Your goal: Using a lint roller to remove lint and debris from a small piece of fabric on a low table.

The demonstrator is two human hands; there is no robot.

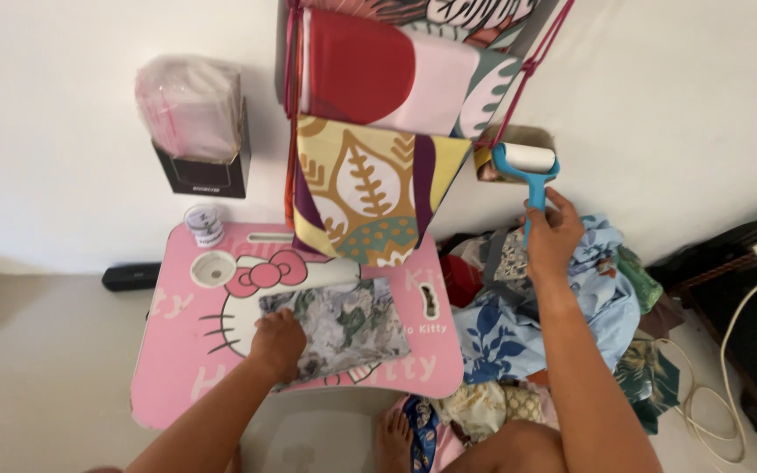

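My left hand (pixel 278 342) presses flat on the left edge of a folded grey-green patterned cloth (pixel 343 326) that lies on a small pink lap table (pixel 186 368). My right hand (pixel 552 235) is raised to the right and grips the handle of a blue lint roller (pixel 527 166) with a white roll, held near a small box on the wall (pixel 541 140).
Folded patterned fabrics (pixel 370 188) hang from the wall above the table. A black holder with clear bags (pixel 196 131) is mounted at left, a small tape roll (pixel 206 225) below it. A pile of clothes (pixel 554 324) lies right of the table, white cables (pixel 720 385) beyond. My foot (pixel 392 442) rests below.
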